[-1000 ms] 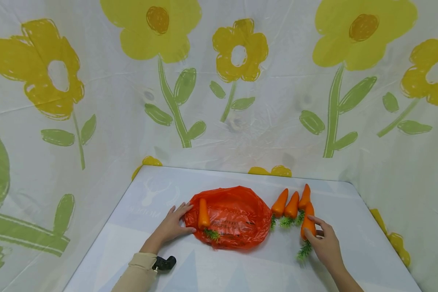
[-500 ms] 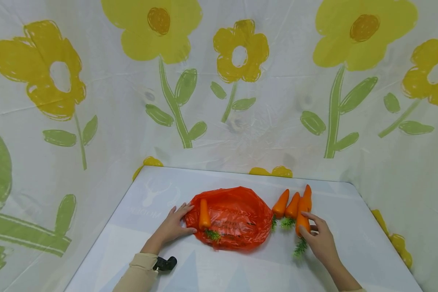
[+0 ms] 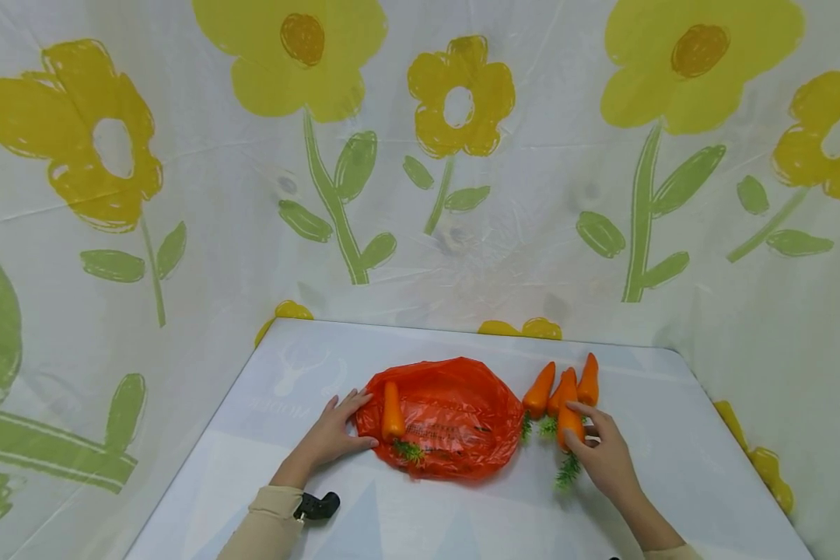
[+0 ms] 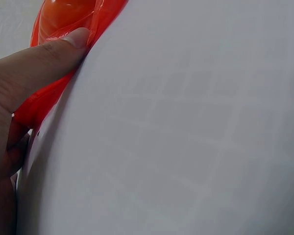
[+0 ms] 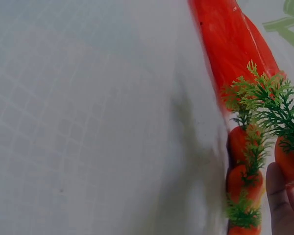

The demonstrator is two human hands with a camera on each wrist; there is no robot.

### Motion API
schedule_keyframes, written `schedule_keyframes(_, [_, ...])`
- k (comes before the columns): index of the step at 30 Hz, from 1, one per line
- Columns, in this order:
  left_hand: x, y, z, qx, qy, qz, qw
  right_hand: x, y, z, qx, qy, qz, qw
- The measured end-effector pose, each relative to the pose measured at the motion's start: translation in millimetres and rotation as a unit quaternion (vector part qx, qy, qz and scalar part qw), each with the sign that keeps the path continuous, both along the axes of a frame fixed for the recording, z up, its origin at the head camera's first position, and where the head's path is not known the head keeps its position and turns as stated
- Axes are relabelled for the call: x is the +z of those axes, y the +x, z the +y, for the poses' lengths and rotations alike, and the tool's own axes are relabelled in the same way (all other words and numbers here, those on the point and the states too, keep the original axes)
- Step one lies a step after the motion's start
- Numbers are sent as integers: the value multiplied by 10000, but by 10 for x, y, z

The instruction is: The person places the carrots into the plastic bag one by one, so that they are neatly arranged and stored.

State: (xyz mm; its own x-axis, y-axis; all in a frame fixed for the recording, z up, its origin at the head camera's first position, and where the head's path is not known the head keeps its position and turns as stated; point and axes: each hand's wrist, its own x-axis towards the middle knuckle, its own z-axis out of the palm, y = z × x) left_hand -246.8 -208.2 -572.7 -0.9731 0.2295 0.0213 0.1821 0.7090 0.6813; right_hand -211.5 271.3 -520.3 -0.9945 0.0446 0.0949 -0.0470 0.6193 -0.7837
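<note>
An orange toy carrot (image 3: pixel 570 424) with green leafy top is pinched between the thumb and fingers of my right hand (image 3: pixel 605 451). It is raised above the table, its leaves hanging toward me; the right wrist view shows its leaves (image 5: pixel 284 110) close up. A red plastic bag (image 3: pixel 455 459) lies spread with its mouth upward, and another toy carrot (image 3: pixel 392 412) rests in its left part. My left hand (image 3: pixel 332 432) rests against the bag's left side, fingers spread and fairly straight. In the left wrist view, the thumb (image 4: pixel 54 58) touches the red plastic.
Right of the bag, more toy carrots lie in a row: one (image 3: pixel 539 389) beside the bag, one (image 3: pixel 567 381) partly covered by the held carrot, and one (image 3: pixel 589 381) farther right. Behind the white table (image 3: pixel 392 529) hangs a flower-printed curtain (image 3: pixel 518 257).
My right hand has carried its carrot leftward, from in front of the rightmost carrot to in front of the middle one. The left hand and bag have stayed put.
</note>
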Motion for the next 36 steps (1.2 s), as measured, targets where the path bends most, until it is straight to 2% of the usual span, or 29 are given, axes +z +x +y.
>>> schedule_keyframes(6, [12,10,-1,11,74,4,10000,12,-22,-50,49,-29,23,10000])
schedule_keyframes(16, [1,12,-3,71,56,-27,10000,-1,-31,-163,217,-120,423,9988])
schedule_keyframes(27, [-3,-3,1,54,19,-56,10000,-51,-31,-228,347,-281,586,9973])
schedule_keyframes(36, [-5,3,4,55,40,-70,10000,-59,-39,-266,427,-177,657,9968])
